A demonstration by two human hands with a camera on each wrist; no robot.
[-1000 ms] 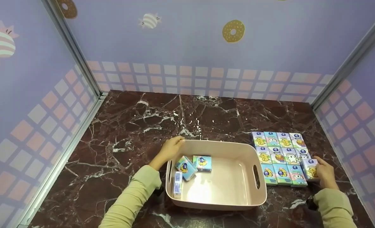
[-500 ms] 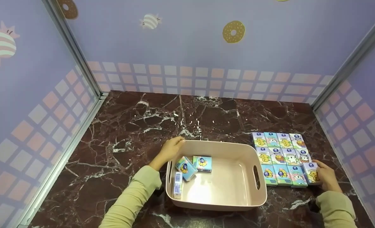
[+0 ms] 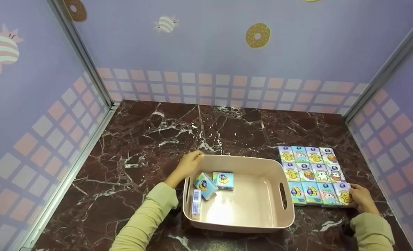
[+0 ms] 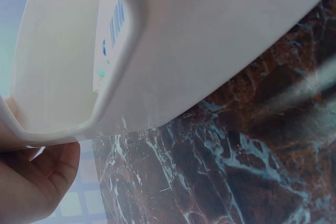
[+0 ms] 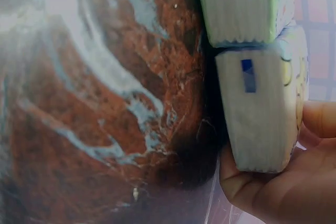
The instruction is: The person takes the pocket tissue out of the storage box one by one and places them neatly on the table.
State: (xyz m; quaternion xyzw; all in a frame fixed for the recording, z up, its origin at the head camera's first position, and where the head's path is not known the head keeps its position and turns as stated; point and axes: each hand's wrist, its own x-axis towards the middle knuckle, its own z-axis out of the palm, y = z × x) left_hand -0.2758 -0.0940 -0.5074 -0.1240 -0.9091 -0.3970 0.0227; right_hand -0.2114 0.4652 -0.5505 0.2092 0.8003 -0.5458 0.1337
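Observation:
A beige plastic bin (image 3: 251, 200) with slotted handles stands in front of me. My left hand (image 3: 189, 165) grips its rim at the far left corner; in the left wrist view the fingers (image 4: 58, 169) curl beneath the edge by the handle hole. Three small tissue packs lie in the bin's left part, one of them a blue pack (image 3: 223, 179). Right of the bin, more packs lie in three neat rows. At the right end of the nearest row, my right hand (image 3: 365, 200) pinches a purple tissue pack (image 3: 342, 192), its side (image 5: 260, 111) against the neighbouring pack (image 5: 239, 6).
The dark red marble surface (image 3: 147, 139) carries everything. Purple patterned panels stand at the back (image 3: 206, 45) and on both sides, and the right panel (image 3: 398, 132) is close to my right hand. The bin's right wall sits beside the leftmost packs.
My right hand has moved the purple tissue pack toward me and lowered it level with the nearest row, uncovering the pack behind it. The left hand and bin have stayed put.

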